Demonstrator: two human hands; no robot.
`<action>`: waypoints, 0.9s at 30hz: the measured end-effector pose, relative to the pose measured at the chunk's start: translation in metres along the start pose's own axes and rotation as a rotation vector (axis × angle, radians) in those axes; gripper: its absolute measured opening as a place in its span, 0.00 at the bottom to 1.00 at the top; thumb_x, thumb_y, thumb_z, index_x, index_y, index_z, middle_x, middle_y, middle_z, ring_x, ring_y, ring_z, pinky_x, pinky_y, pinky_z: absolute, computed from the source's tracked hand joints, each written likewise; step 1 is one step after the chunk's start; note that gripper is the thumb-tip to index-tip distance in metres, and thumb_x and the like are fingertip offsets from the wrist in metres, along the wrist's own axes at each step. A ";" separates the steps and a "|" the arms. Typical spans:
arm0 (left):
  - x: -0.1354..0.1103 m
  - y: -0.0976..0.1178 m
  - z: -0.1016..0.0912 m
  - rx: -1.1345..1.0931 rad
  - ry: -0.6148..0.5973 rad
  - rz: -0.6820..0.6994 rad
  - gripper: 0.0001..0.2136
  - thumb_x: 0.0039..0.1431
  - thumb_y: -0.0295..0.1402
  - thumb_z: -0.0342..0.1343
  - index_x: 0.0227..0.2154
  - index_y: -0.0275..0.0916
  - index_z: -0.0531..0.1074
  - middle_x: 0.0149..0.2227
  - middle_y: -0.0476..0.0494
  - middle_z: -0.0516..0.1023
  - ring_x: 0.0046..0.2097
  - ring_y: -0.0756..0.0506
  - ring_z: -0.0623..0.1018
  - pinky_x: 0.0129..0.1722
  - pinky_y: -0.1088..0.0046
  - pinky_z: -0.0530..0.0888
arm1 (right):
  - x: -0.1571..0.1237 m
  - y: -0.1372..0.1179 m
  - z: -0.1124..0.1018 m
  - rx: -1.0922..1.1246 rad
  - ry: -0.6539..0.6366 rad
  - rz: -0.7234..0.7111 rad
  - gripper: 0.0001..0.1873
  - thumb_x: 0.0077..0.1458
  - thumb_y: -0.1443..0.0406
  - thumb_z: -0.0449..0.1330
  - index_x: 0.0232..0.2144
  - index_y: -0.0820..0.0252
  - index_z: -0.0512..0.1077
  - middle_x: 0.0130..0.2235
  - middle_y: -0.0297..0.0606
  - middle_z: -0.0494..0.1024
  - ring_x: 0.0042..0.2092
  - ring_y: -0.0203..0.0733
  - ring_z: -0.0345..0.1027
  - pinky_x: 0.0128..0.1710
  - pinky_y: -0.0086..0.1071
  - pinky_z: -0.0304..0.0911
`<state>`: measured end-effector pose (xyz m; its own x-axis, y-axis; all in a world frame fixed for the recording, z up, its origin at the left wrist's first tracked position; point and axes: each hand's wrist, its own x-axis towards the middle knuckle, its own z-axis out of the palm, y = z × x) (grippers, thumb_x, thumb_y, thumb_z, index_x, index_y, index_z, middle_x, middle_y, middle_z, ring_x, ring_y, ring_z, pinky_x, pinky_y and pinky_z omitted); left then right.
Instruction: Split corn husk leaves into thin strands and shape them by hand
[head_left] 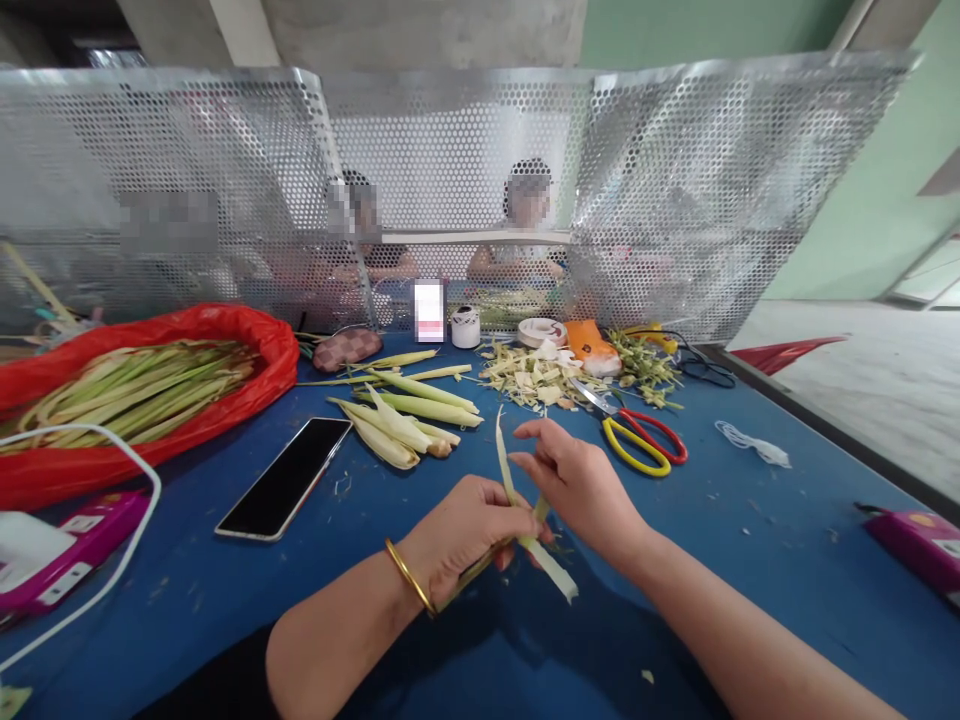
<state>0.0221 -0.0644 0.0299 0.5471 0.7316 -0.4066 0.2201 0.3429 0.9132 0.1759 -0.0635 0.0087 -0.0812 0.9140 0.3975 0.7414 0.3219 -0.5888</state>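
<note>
Pinching leaf strips (553, 572), left fingers (519, 521), white roll (532, 339), red marking (558, 335) unreadable

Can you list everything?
Mesh screen: one, silver, back
People: two, colours unclear, behind mesh
Table: one, blue, centre
Bag: one, red, left
Stalks: many, green, in bag
Phone: one, black, left
Cable: one, white, left
Objects: two, purple, left and right
Pouch: one, brown, back
Blurred rectangle: one, white, back
Jar: one, white, back
Tape: one, white, back
Packet: one, orange, back
Trimmings: many, pale, back
Sprigs: many, green, back
Husks: several, green, centre
Scissors: one, red-yellow, right
String: one, white, right
Bracelet: one, gold, left wrist
Left hand: one, holding pale strips
Right hand: one, beside strips
</note>
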 end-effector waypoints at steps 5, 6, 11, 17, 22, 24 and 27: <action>-0.002 0.000 -0.003 0.019 -0.074 -0.024 0.07 0.41 0.31 0.56 0.20 0.33 0.77 0.20 0.45 0.77 0.18 0.54 0.63 0.20 0.77 0.58 | -0.001 0.003 -0.002 -0.069 0.093 -0.028 0.09 0.58 0.63 0.54 0.41 0.59 0.67 0.20 0.24 0.60 0.20 0.35 0.56 0.23 0.26 0.52; -0.002 0.000 -0.004 0.024 -0.083 -0.020 0.07 0.41 0.32 0.56 0.21 0.33 0.77 0.20 0.45 0.77 0.18 0.54 0.63 0.21 0.77 0.59 | -0.001 0.004 -0.002 -0.083 0.107 -0.039 0.09 0.59 0.63 0.53 0.41 0.59 0.67 0.20 0.25 0.61 0.21 0.35 0.57 0.23 0.26 0.52; 0.000 -0.005 -0.006 0.008 -0.136 0.003 0.07 0.45 0.32 0.57 0.21 0.34 0.78 0.21 0.44 0.78 0.19 0.53 0.66 0.22 0.77 0.63 | 0.001 0.007 -0.002 -0.165 0.119 -0.053 0.11 0.61 0.62 0.52 0.44 0.59 0.67 0.21 0.29 0.67 0.23 0.39 0.63 0.24 0.28 0.55; 0.005 -0.001 -0.015 -0.323 0.061 0.121 0.12 0.51 0.38 0.60 0.31 0.32 0.79 0.30 0.40 0.81 0.31 0.49 0.77 0.36 0.76 0.72 | -0.001 -0.005 -0.025 -0.179 0.444 -0.174 0.10 0.62 0.60 0.52 0.41 0.57 0.69 0.42 0.45 0.75 0.45 0.49 0.68 0.44 0.40 0.60; 0.005 0.008 -0.024 -0.555 0.120 0.298 0.11 0.48 0.28 0.63 0.36 0.33 0.79 0.39 0.39 0.81 0.43 0.44 0.79 0.50 0.70 0.70 | -0.013 -0.019 -0.019 0.008 0.331 -0.169 0.13 0.61 0.62 0.53 0.24 0.56 0.67 0.25 0.35 0.72 0.29 0.41 0.65 0.34 0.34 0.58; 0.005 0.008 -0.024 -0.537 0.122 0.343 0.13 0.45 0.26 0.64 0.38 0.33 0.78 0.38 0.40 0.81 0.44 0.44 0.78 0.51 0.70 0.69 | -0.015 -0.021 -0.007 0.101 0.133 -0.082 0.11 0.60 0.60 0.55 0.27 0.56 0.71 0.29 0.36 0.75 0.32 0.42 0.68 0.36 0.34 0.60; 0.007 0.004 -0.022 -0.460 0.094 0.362 0.14 0.48 0.29 0.64 0.41 0.34 0.78 0.38 0.40 0.82 0.45 0.43 0.78 0.52 0.69 0.68 | -0.016 -0.022 0.010 0.315 -0.001 0.036 0.09 0.59 0.60 0.56 0.32 0.56 0.73 0.36 0.37 0.77 0.39 0.43 0.70 0.40 0.32 0.63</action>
<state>0.0084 -0.0450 0.0299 0.4437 0.8915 -0.0909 -0.3517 0.2666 0.8974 0.1542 -0.0830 0.0082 -0.0589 0.9265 0.3717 0.5011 0.3495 -0.7917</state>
